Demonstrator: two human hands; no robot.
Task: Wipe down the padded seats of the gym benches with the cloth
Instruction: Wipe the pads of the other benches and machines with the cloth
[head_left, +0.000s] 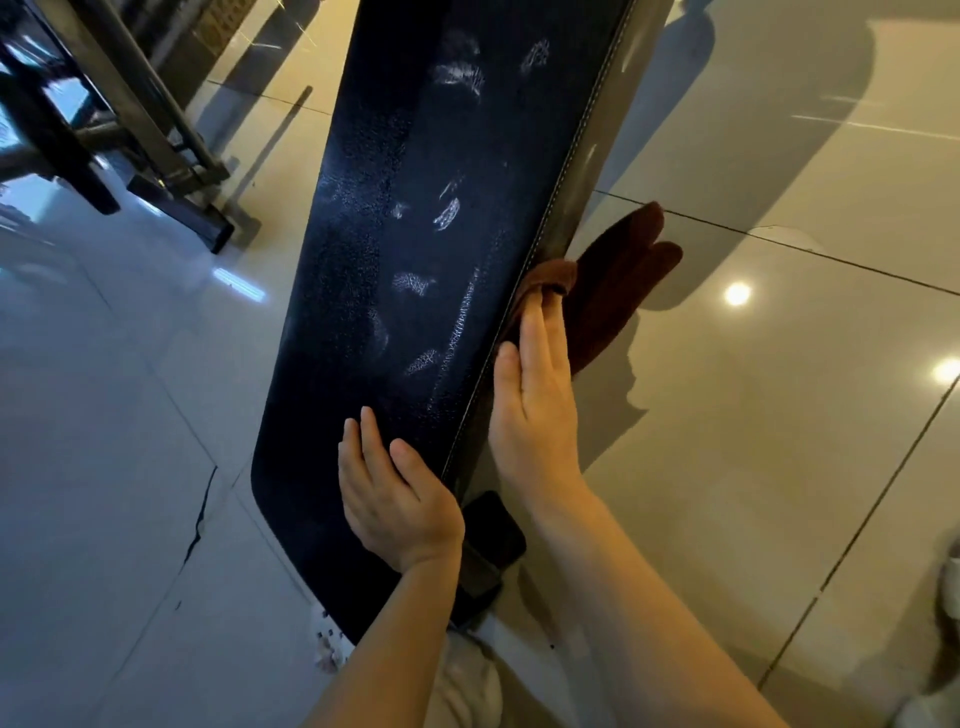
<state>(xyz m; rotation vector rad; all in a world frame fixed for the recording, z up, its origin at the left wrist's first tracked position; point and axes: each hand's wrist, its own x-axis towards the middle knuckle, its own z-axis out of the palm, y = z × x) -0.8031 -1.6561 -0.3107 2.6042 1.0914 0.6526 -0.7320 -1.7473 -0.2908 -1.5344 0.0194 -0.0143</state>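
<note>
Two bare hands work on one long dark padded seat (415, 260) of a gym bench, which runs from 6 o'clock up toward 12 o'clock through the middle of the view. The left hand (395, 493) lies flat on the near end of the pad, fingers straight and relaxed, holding nothing; it seems to steady the bench. The right hand (535, 410) presses with straight fingers against the stitched right edge of the pad, at about 3 o'clock from the left hand. Under its fingertips is the brown soft terry cloth (597, 291): one fold is squeezed between fingers and the side of the pad, and the rest hangs loose to the right, over the glossy tiled floor (779, 156).

The cloth looks light and limp, so it will bunch and slip if only pinched at a corner; a flat palm over a folded part probably gives the best control. The pad surface looks smooth and a little slippery, firm under light pressure, with several pale smears remaining on top around the centre. These marks suggest the top face needs more wiping. A dark metal frame (130, 104) stands at 10 o'clock, well apart.
</note>
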